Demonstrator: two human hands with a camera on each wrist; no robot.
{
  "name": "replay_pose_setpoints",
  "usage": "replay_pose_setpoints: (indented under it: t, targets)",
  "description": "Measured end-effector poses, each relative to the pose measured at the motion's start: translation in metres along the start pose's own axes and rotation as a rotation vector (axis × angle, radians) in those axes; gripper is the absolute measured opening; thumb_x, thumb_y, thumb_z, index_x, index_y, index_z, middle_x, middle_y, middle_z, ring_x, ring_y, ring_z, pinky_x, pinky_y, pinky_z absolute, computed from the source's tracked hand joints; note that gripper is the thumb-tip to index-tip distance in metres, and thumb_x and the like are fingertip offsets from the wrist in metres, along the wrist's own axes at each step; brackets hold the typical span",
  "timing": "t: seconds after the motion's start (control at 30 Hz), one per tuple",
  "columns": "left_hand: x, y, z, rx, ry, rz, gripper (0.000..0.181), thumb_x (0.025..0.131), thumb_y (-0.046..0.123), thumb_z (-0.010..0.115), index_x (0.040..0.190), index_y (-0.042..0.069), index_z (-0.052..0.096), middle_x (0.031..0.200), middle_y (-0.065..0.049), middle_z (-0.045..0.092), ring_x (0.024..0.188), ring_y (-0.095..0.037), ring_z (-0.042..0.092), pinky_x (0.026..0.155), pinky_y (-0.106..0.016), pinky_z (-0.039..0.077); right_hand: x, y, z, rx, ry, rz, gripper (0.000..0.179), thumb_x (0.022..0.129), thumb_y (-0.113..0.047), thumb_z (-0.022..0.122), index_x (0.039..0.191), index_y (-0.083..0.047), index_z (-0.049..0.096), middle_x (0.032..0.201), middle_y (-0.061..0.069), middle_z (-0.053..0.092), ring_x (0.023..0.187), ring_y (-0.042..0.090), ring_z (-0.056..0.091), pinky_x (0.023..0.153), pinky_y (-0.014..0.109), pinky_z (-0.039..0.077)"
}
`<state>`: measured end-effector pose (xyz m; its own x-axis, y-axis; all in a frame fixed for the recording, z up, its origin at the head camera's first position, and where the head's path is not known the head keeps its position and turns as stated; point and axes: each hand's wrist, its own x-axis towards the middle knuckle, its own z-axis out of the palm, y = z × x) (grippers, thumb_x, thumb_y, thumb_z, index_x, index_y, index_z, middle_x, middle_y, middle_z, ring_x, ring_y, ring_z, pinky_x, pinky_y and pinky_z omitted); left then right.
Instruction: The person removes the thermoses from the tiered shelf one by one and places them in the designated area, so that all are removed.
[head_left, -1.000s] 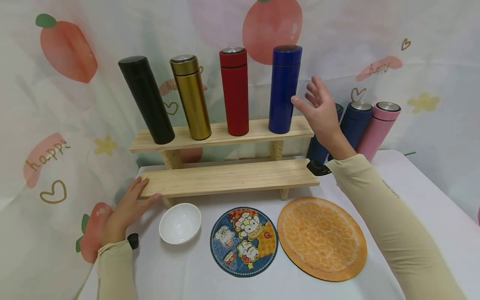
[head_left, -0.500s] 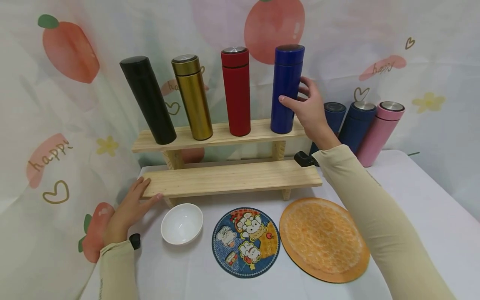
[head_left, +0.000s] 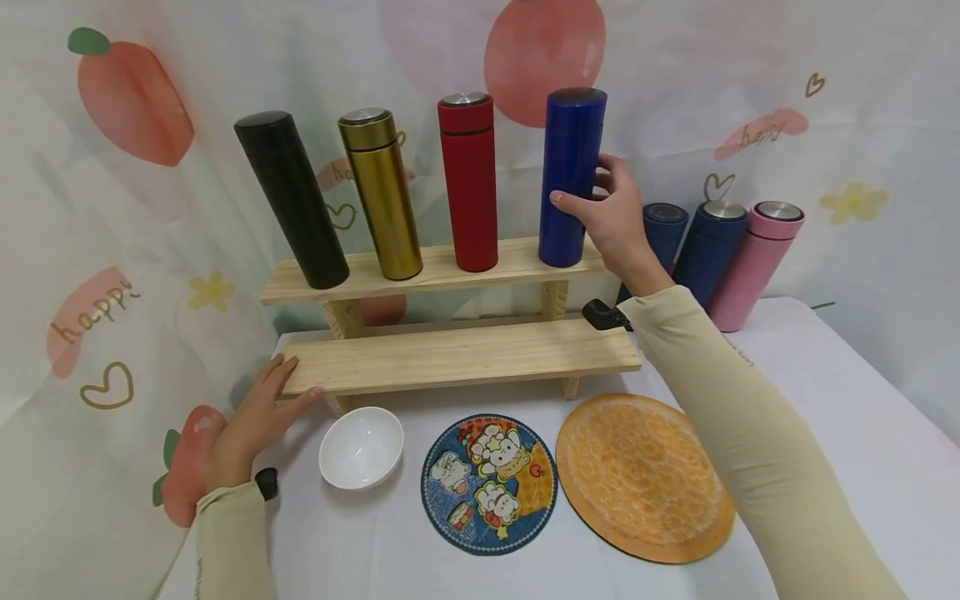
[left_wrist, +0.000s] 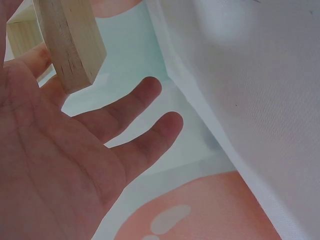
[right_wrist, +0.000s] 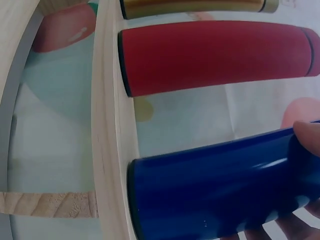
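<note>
On the upper board of a wooden two-tier rack (head_left: 450, 358) stands a blue thermos bottle (head_left: 570, 167). My right hand (head_left: 615, 221) grips its right side, thumb across the front and fingers behind. In the right wrist view the blue bottle's base meets the board. My left hand (head_left: 251, 421) touches the left end of the lower board, its thumb along the front. Seen from the left wrist, the lower fingers (left_wrist: 145, 145) lie straight and spread below the wood. Red (head_left: 469, 183), gold (head_left: 382, 196) and black (head_left: 294, 204) thermos bottles line up leftward on the same board.
Dark blue bottles (head_left: 708, 254) and a pink bottle (head_left: 757, 267) stand right of the rack, behind my right wrist. In front lie a white bowl (head_left: 362, 448), a round cartoon mat (head_left: 487, 483) and an orange round mat (head_left: 645, 475). A patterned curtain hangs close behind.
My right hand has moved left from beside the blue thermos bottle and taken hold of it. The bottle stays upright on the board. My left hand keeps its place at the rack's end.
</note>
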<state>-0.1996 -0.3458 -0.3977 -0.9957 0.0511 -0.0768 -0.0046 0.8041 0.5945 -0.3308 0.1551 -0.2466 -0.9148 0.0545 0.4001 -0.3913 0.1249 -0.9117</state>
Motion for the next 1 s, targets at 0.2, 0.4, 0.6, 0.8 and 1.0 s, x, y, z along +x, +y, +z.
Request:
replay_pose_setpoints:
  t: [0.2, 0.4, 0.6, 0.8, 1.0]
  targets:
    - [-0.002, -0.002, 0.001, 0.010, 0.001, -0.003, 0.098, 0.105, 0.052, 0.067, 0.167, -0.005, 0.018, 0.174, -0.031, 0.002, 0.156, -0.058, 0.010, 0.118, -0.077, 0.019, -0.007, 0.002, 0.001, 0.027, 0.027, -0.061, 0.075, 0.094, -0.016, 0.083, 0.158, -0.009, 0.045, 0.150, 0.016, 0.056, 0.129, 0.033, 0.057, 0.113, 0.050, 0.047]
    - [-0.002, -0.003, 0.004, 0.011, 0.001, -0.007, 0.098, 0.105, 0.052, 0.066, 0.168, -0.004, 0.018, 0.174, -0.032, 0.002, 0.156, -0.059, 0.010, 0.118, -0.077, 0.019, -0.015, 0.001, -0.001, 0.017, 0.044, -0.093, 0.071, 0.093, -0.014, 0.084, 0.155, -0.009, 0.049, 0.149, 0.015, 0.057, 0.129, 0.033, 0.059, 0.112, 0.052, 0.048]
    - [0.000, -0.006, 0.005, 0.010, -0.003, -0.012, 0.099, 0.104, 0.054, 0.066, 0.168, -0.003, 0.017, 0.174, -0.031, 0.001, 0.156, -0.059, 0.010, 0.118, -0.077, 0.019, -0.023, -0.006, -0.007, 0.016, 0.079, -0.117, 0.071, 0.092, -0.015, 0.085, 0.154, -0.010, 0.051, 0.148, 0.014, 0.058, 0.127, 0.032, 0.060, 0.111, 0.050, 0.049]
    - [0.000, -0.004, 0.002, 0.007, -0.005, -0.007, 0.099, 0.105, 0.053, 0.066, 0.168, -0.003, 0.015, 0.174, -0.031, 0.000, 0.156, -0.058, 0.009, 0.118, -0.078, 0.019, -0.032, -0.013, -0.017, 0.016, 0.108, -0.154, 0.070, 0.090, -0.013, 0.086, 0.153, -0.012, 0.054, 0.145, 0.013, 0.060, 0.125, 0.031, 0.061, 0.110, 0.049, 0.050]
    - [0.000, -0.001, 0.000, 0.011, -0.007, -0.010, 0.099, 0.105, 0.054, 0.065, 0.168, -0.003, 0.015, 0.174, -0.031, 0.000, 0.156, -0.059, 0.009, 0.117, -0.078, 0.019, -0.045, -0.017, -0.032, -0.012, 0.147, -0.179, 0.069, 0.089, -0.011, 0.086, 0.151, -0.012, 0.056, 0.144, 0.012, 0.060, 0.124, 0.029, 0.061, 0.110, 0.048, 0.049]
